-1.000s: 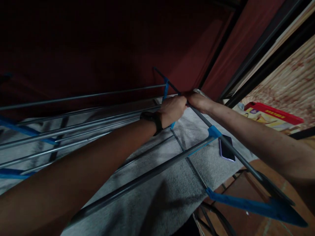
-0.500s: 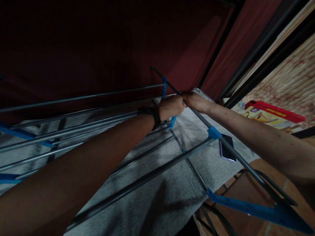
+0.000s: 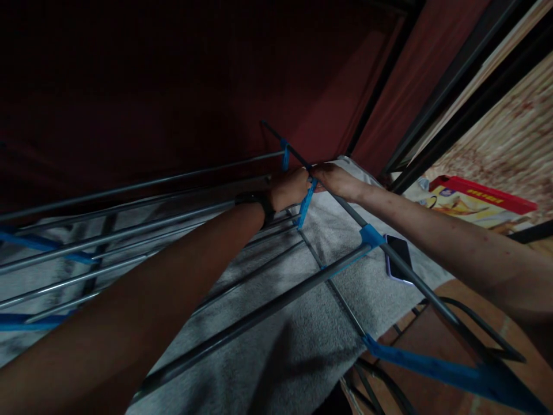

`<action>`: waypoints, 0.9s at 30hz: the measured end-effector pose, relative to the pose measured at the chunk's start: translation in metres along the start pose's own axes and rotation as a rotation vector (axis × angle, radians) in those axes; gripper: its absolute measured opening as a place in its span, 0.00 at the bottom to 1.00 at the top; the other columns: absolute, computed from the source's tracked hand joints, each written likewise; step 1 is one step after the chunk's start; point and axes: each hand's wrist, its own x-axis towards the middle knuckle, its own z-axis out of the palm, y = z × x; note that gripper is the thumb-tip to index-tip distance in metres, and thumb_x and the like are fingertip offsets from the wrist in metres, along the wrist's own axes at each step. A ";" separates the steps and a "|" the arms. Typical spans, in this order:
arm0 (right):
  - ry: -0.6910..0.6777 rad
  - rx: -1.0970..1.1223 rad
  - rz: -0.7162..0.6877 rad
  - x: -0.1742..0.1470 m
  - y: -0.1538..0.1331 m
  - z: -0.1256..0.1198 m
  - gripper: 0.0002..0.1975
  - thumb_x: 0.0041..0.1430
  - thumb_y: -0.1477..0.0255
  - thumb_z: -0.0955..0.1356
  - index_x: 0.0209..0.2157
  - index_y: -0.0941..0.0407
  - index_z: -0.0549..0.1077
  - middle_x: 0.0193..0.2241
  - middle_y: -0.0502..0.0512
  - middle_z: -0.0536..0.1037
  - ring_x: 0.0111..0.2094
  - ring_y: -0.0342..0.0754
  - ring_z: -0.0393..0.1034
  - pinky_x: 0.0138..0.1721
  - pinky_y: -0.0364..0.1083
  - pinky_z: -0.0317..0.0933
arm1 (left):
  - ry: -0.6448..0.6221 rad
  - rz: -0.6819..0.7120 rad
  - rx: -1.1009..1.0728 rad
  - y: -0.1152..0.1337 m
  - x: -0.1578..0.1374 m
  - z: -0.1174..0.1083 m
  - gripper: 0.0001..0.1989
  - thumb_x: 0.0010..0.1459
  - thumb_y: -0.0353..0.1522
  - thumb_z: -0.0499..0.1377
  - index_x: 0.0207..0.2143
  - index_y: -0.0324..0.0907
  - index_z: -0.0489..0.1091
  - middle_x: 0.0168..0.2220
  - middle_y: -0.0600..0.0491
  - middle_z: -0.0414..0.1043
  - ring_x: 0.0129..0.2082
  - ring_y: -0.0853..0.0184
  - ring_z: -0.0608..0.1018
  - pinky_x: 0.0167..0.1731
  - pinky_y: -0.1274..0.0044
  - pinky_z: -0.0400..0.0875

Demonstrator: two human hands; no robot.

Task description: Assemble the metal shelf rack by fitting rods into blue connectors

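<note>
A rack of grey metal tubes (image 3: 242, 316) with blue plastic connectors lies over a grey cloth. My left hand (image 3: 290, 189), a dark band on its wrist, is closed at the upper end of a blue connector (image 3: 306, 205), right by a slanting grey tube (image 3: 352, 211). Beside it, my right hand (image 3: 339, 180) is closed around that slanting tube where the connector meets it. The two hands nearly touch, and most of their fingertips are hidden. Lower along the slanting tube sits another blue connector (image 3: 372, 236), joined to a long tube.
On the grey cloth (image 3: 298, 323) lies a phone (image 3: 398, 258), to the right of the tubes. A red and yellow box (image 3: 479, 199) stands at the right. Behind the rack rises a dark red surface (image 3: 242, 75). A dark-framed chair (image 3: 449, 328) shows at lower right.
My left hand has shifted slightly left and down, showing more of the blue connector by it. The slanting tube and my right hand have moved a little left.
</note>
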 end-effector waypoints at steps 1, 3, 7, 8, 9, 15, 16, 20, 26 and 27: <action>-0.007 0.001 0.016 0.000 0.000 0.000 0.12 0.66 0.67 0.65 0.28 0.55 0.72 0.30 0.55 0.81 0.33 0.47 0.76 0.37 0.42 0.73 | 0.004 -0.010 -0.006 -0.001 0.000 0.003 0.14 0.69 0.35 0.52 0.48 0.39 0.75 0.47 0.42 0.79 0.48 0.58 0.80 0.46 0.72 0.72; -0.015 -0.029 0.031 0.000 -0.001 0.001 0.12 0.66 0.67 0.64 0.28 0.55 0.73 0.31 0.55 0.81 0.34 0.48 0.77 0.38 0.43 0.73 | 0.008 -0.025 -0.023 -0.003 0.000 0.008 0.13 0.69 0.36 0.54 0.48 0.41 0.75 0.48 0.43 0.79 0.49 0.57 0.80 0.46 0.72 0.72; 0.005 -0.099 0.007 -0.002 -0.005 0.002 0.12 0.66 0.65 0.65 0.30 0.55 0.74 0.31 0.55 0.81 0.36 0.49 0.78 0.39 0.44 0.74 | 0.015 -0.007 -0.086 -0.009 0.002 0.014 0.13 0.68 0.36 0.54 0.46 0.42 0.76 0.46 0.45 0.79 0.48 0.59 0.79 0.46 0.72 0.72; 0.015 -0.113 0.007 -0.003 -0.006 0.002 0.12 0.67 0.65 0.65 0.31 0.55 0.75 0.31 0.55 0.81 0.36 0.49 0.78 0.39 0.44 0.73 | 0.013 -0.009 -0.100 -0.010 0.003 0.013 0.13 0.68 0.36 0.54 0.45 0.42 0.76 0.45 0.45 0.79 0.47 0.59 0.79 0.46 0.72 0.72; 0.025 -0.128 0.010 -0.003 -0.007 0.002 0.12 0.67 0.65 0.65 0.32 0.55 0.75 0.30 0.55 0.81 0.36 0.50 0.78 0.38 0.44 0.73 | 0.016 -0.013 -0.108 -0.010 0.004 0.013 0.13 0.67 0.36 0.55 0.46 0.42 0.76 0.45 0.45 0.79 0.47 0.59 0.79 0.46 0.72 0.72; 0.012 -0.242 -0.035 -0.001 -0.008 0.001 0.09 0.65 0.68 0.67 0.33 0.56 0.76 0.32 0.58 0.82 0.40 0.53 0.80 0.40 0.45 0.73 | 0.014 -0.065 -0.174 -0.012 0.010 0.011 0.12 0.66 0.38 0.56 0.43 0.42 0.77 0.42 0.46 0.79 0.42 0.60 0.79 0.45 0.72 0.72; 0.009 -0.261 -0.040 -0.001 -0.008 0.002 0.08 0.64 0.68 0.67 0.33 0.56 0.76 0.32 0.58 0.82 0.40 0.53 0.80 0.40 0.45 0.73 | 0.014 -0.073 -0.194 -0.013 0.012 0.012 0.12 0.65 0.38 0.57 0.43 0.42 0.77 0.41 0.47 0.79 0.41 0.61 0.79 0.44 0.73 0.71; 0.041 -0.305 -0.039 -0.003 -0.011 0.004 0.09 0.65 0.69 0.66 0.32 0.56 0.75 0.33 0.58 0.83 0.41 0.52 0.80 0.40 0.43 0.72 | 0.042 -0.072 -0.257 -0.019 0.021 0.021 0.12 0.64 0.38 0.58 0.41 0.41 0.77 0.36 0.48 0.78 0.36 0.63 0.77 0.39 0.74 0.70; 0.042 -0.394 -0.052 -0.003 -0.017 0.006 0.08 0.64 0.69 0.67 0.30 0.55 0.74 0.32 0.58 0.83 0.41 0.53 0.80 0.41 0.44 0.72 | 0.033 -0.073 -0.317 -0.021 0.023 0.021 0.09 0.62 0.36 0.60 0.39 0.40 0.76 0.33 0.50 0.76 0.34 0.65 0.75 0.37 0.75 0.69; 0.042 -0.396 -0.044 -0.003 -0.017 0.006 0.09 0.64 0.69 0.67 0.30 0.55 0.74 0.32 0.58 0.83 0.41 0.53 0.80 0.41 0.44 0.72 | 0.039 -0.074 -0.320 -0.020 0.022 0.020 0.09 0.62 0.36 0.60 0.39 0.40 0.76 0.33 0.50 0.75 0.34 0.64 0.75 0.37 0.75 0.69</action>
